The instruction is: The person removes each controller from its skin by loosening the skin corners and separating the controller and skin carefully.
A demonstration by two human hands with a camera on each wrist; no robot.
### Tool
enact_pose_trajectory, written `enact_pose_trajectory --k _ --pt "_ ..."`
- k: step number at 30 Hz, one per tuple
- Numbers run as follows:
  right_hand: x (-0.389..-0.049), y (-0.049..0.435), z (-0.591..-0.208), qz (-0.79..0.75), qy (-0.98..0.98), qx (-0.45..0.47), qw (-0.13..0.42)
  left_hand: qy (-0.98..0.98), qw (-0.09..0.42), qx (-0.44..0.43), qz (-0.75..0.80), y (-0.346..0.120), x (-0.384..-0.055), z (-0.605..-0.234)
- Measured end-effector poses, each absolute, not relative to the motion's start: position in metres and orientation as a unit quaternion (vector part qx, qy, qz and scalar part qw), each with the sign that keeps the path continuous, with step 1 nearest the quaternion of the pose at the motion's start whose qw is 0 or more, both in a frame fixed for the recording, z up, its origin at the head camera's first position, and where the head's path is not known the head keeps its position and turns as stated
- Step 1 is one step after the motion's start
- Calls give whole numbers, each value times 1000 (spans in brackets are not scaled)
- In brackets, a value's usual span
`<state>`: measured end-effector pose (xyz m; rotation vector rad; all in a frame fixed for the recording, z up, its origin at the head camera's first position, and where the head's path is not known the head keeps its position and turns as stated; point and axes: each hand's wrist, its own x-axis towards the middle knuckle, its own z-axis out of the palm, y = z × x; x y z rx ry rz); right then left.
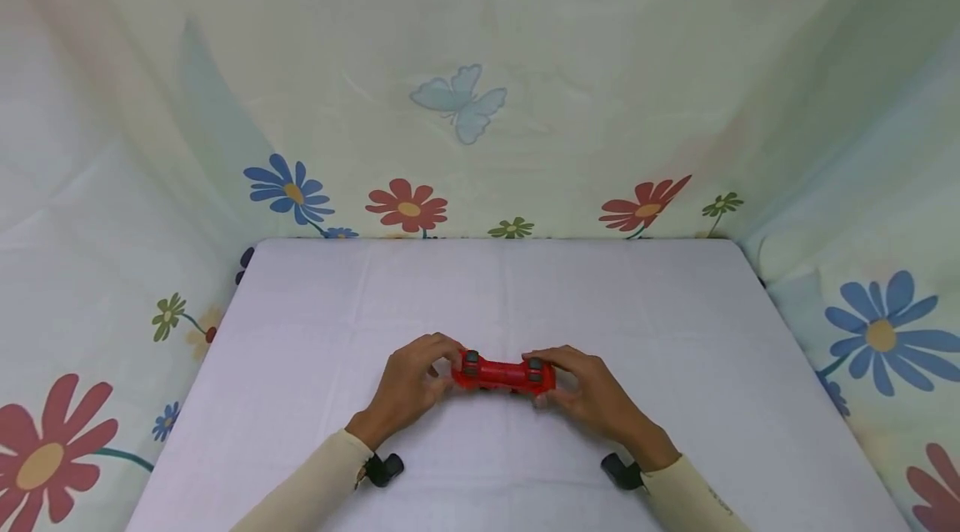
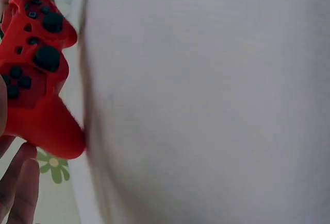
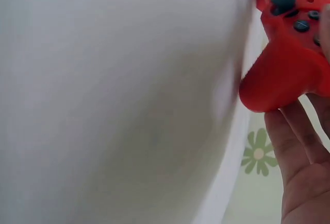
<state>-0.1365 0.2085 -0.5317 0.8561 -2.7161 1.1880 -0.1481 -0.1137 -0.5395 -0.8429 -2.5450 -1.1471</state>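
A red game controller (image 1: 501, 373) is held between both hands over the middle of the white table, its dark shoulder buttons toward the far side. My left hand (image 1: 411, 382) grips its left end, fingertips at the top edge. At the opposite end, my right hand (image 1: 588, 390) pinches it between thumb and fingers. In the left wrist view, the controller (image 2: 38, 80) shows black thumbsticks and a direction pad, with fingers (image 2: 26, 183) beside its handle. The right wrist view has the other handle of the controller (image 3: 283, 74) with fingers (image 3: 294, 136) touching underneath.
A white cloth covers the table (image 1: 502, 290). Behind it hangs a pale curtain (image 1: 585, 57) printed with flowers and a butterfly, and similar cloth drapes both sides. Black wrist cameras sit at the left cuff (image 1: 384, 469) and the right cuff (image 1: 622, 472).
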Motion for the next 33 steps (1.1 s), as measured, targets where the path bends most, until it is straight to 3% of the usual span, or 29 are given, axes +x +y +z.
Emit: enact_pose_trajectory --k 7,13,19,26,33 --pt "-140 208 -525 532 -822 202 -9 -848 31 -243 -470 -113 -149 -532" --pt "-150 215 -529 585 -776 224 -73 -835 -12 -255 -487 -114 -155 -532" --pt "-164 220 -534 547 -788 274 -70 -829 -50 -268 -489 -116 -164 -533" --pt "-175 221 -536 547 -786 276 -83 -828 -40 -261 -495 -115 -168 -538" --pt "-170 216 -541 549 -792 266 -30 -833 -9 -219 -507 -111 -166 -545"
